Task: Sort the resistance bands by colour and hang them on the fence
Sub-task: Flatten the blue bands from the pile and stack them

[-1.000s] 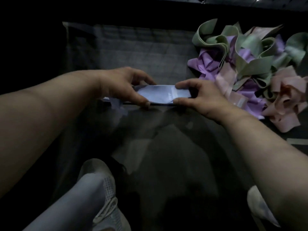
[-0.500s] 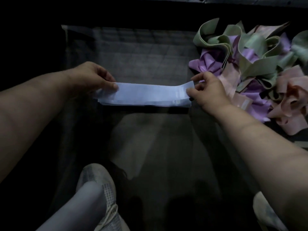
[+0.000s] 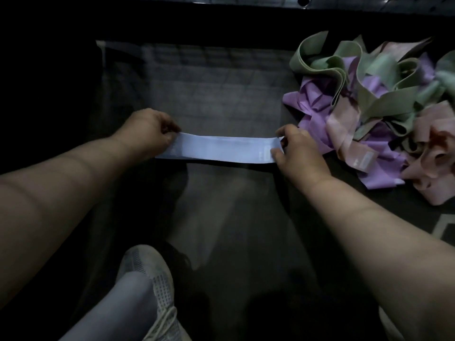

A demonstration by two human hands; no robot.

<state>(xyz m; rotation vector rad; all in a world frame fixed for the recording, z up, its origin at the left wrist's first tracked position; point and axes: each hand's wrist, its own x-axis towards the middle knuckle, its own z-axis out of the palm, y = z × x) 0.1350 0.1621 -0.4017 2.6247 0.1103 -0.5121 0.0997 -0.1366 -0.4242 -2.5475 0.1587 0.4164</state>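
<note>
A pale blue resistance band (image 3: 221, 150) lies stretched flat and level across the top edge of a dark mesh fence panel (image 3: 209, 94). My left hand (image 3: 150, 131) pinches its left end. At the band's right end, by the small label, my right hand (image 3: 299, 150) pinches it with thumb and fingers. To the right lies a tangled pile of bands: green ones (image 3: 384, 94) on top, purple ones (image 3: 312, 99) beneath, pink ones (image 3: 433, 153) at the right.
The scene is dim. My left foot in a white mesh shoe (image 3: 150, 286) stands on the dark floor below the band. Another shoe's edge (image 3: 391, 326) shows at the bottom right. A pale strip (image 3: 443, 227) lies on the floor at the right edge.
My hands have moved apart along the blue band, from close together at its middle to its two ends. The band went from bunched to spread out flat.
</note>
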